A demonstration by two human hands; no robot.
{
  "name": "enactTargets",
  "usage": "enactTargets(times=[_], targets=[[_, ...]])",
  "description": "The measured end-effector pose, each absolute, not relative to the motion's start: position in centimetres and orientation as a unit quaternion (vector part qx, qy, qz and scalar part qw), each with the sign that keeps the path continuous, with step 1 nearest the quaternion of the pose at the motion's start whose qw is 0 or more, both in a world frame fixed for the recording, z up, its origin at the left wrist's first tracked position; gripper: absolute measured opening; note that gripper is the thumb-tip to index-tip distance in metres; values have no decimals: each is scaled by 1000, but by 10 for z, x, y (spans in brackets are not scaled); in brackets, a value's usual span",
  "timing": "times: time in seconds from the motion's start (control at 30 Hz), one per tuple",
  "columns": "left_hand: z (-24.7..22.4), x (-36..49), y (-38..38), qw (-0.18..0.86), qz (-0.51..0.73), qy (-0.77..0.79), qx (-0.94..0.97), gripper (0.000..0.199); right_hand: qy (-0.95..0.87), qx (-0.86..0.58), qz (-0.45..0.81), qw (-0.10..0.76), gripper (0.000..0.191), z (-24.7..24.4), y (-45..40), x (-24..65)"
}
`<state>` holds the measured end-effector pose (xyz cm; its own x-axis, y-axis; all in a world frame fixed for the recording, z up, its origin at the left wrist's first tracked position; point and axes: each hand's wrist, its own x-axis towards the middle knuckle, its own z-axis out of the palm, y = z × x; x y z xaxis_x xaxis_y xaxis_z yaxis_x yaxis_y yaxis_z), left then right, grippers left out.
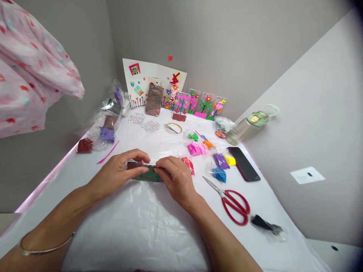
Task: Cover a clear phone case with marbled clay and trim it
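A flat piece covered in dark green and reddish-brown clay (151,174) is held sideways above the white-covered table. My left hand (120,170) grips its left end, thumb on the near face and fingers behind the top edge. At the right end, my right hand (177,177) is closed on the same piece, thumb and index finger pressed at its top edge. The fingers of my right hand cover much of that end. Just behind my right hand lies a red clay packet (188,165).
Red-handled scissors (235,206), a phone (244,164), a blue packet (219,175) and a bottle (248,127) are at the right. Bagged clay (107,134) sits at the left. Decorated cases (181,105) and a drawn board (147,70) stand at the back.
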<state>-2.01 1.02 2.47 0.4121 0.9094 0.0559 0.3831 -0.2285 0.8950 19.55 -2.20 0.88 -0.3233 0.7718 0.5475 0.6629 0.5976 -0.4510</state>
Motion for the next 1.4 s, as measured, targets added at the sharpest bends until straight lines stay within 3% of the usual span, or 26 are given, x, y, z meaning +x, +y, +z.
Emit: enactTargets(times=[0.33, 0.67, 1.4], targets=[[13, -8, 10, 326, 358, 385, 786, 10, -805, -457, 66, 373, 18, 6, -20, 195], [10, -6, 11, 287, 363, 384, 799, 9, -794, -465, 89, 382, 16, 5, -21, 194], [20, -7, 6, 352, 311, 482, 739, 19, -766, -491, 101, 402, 5, 10, -24, 188]])
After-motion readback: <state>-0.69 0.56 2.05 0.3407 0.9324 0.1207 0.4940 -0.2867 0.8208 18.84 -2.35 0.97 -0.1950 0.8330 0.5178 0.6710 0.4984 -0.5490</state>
